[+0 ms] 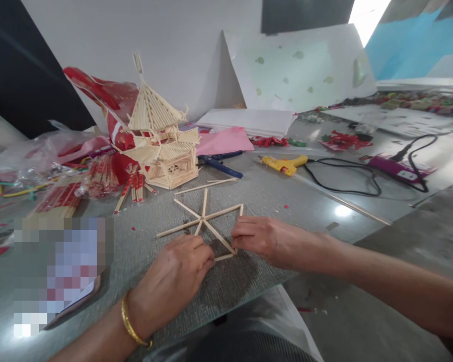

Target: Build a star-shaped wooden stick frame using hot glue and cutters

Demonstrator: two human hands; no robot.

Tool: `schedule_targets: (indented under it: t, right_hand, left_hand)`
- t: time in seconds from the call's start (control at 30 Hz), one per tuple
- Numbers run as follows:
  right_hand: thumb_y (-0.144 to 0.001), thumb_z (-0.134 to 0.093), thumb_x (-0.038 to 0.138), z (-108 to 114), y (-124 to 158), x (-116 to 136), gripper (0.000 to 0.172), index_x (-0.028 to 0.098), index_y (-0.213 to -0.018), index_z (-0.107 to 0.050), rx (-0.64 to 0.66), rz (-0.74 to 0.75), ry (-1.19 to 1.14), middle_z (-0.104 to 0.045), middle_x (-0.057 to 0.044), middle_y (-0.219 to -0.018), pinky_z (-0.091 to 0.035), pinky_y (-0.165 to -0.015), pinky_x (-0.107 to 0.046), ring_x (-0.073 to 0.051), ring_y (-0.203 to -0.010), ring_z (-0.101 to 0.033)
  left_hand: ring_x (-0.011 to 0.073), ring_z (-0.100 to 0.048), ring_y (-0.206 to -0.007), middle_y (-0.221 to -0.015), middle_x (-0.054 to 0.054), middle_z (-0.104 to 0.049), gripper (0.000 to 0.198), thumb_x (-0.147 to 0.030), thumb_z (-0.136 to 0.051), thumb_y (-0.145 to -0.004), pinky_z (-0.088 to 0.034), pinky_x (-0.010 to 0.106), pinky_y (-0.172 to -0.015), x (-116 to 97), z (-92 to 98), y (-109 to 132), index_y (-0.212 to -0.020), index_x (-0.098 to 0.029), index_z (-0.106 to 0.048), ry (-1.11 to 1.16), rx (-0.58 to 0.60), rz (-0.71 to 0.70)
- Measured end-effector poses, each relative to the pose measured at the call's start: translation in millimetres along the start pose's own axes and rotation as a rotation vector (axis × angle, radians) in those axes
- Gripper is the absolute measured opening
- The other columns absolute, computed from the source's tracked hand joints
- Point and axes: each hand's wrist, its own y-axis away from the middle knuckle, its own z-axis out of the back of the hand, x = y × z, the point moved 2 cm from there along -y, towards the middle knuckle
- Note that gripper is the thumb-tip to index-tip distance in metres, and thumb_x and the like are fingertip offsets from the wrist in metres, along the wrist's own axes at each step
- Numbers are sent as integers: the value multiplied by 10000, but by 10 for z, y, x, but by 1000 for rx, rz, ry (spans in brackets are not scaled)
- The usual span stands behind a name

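Note:
A spoked frame of thin wooden sticks [203,218] lies flat on the table in front of me, its sticks meeting at a centre. My right hand [254,235] has its fingers closed on a short stick along the frame's right edge, between two spoke ends. At the near side, my left hand [183,261] is bent over the frame with its fingers closed round a stick whose end shows at the fingertips. Two loose sticks [206,186] lie just beyond the frame. Behind them stands a pagoda model [166,146] built from similar sticks.
Blue-handled pliers [221,163] lie beside the pagoda. A yellow glue gun [285,164] with a black cord rests farther right, near a purple power strip [394,167]. Bundled sticks [58,196] are at left, and a blurred-out flat device [71,271] lies nearer. The table's glass edge [245,299] runs close in front.

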Motion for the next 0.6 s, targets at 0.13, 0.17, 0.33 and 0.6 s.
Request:
schedule_targets:
  t: [0.13,0.17,0.33,0.6]
  right_hand:
    - [-846,-400,6,-50,28,-19,271,122,-950,-622,-5,-4,11,-586,-67,-912,-443,-807,-285,-161,-892,-507]
    - [-851,-397,13,-60,43,-25,281,121,-989,-617,-7,-7,21,-589,-72,-935,-445,-816,-291,-165,-908,-508]
    - [-898,-383,72,-26,137,-18,274,119,-1084,-579,-60,-31,47,-586,-94,-1023,-444,-842,-314,-176,-937,-511]
    - [-896,-388,99,-78,-60,267,233,134,-802,-598,-171,3,62,-569,-76,-828,-430,-718,-301,-159,-783,-490]
  left_hand:
    - [194,-570,-751,-781,20,-614,135,-151,-537,-883,-461,353,-713,-24,-17,4,-791,-178,-632,-29,8,6]
    - [195,-573,-761,-791,20,-620,110,-161,-554,-877,-462,353,-720,-19,-5,10,-809,-181,-638,-24,-5,2]
    - [154,-593,-800,-878,10,-649,131,-248,-535,-902,-448,279,-730,138,328,86,-951,-203,-648,110,-163,32]
    - [119,-590,-755,-850,-22,-650,133,-228,-610,-836,-418,237,-703,346,565,104,-946,-231,-686,282,165,116]
